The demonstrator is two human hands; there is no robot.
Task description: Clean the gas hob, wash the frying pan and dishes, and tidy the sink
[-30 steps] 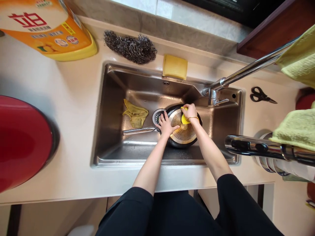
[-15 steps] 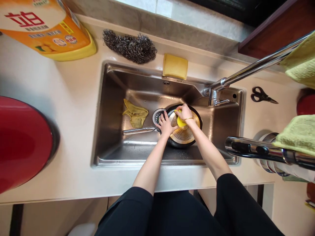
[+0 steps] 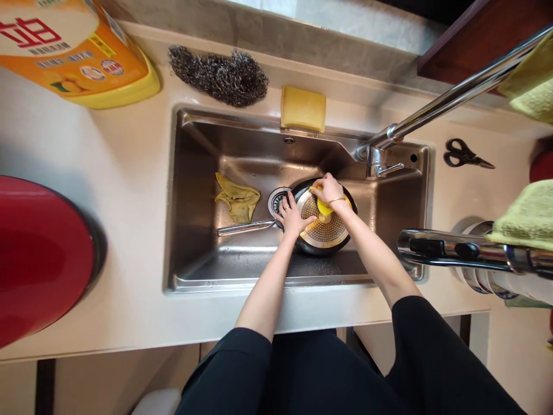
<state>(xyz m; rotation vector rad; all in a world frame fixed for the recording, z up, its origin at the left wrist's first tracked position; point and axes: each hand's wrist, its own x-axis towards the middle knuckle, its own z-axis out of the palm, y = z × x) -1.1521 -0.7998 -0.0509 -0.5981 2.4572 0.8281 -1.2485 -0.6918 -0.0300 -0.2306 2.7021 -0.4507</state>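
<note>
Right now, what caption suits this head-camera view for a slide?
Left hand steadies an upturned frying pan in the sink; right hand presses a yellow sponge on it.

Yellow sponge on a black pan (gold dotted base), steel-grey sink

A steel-wool scourer and a yellow sponge block lie along the back edge of the bench. Black scissors rest toward its right end; an orange detergent pack sits at the back-left corner.
</note>
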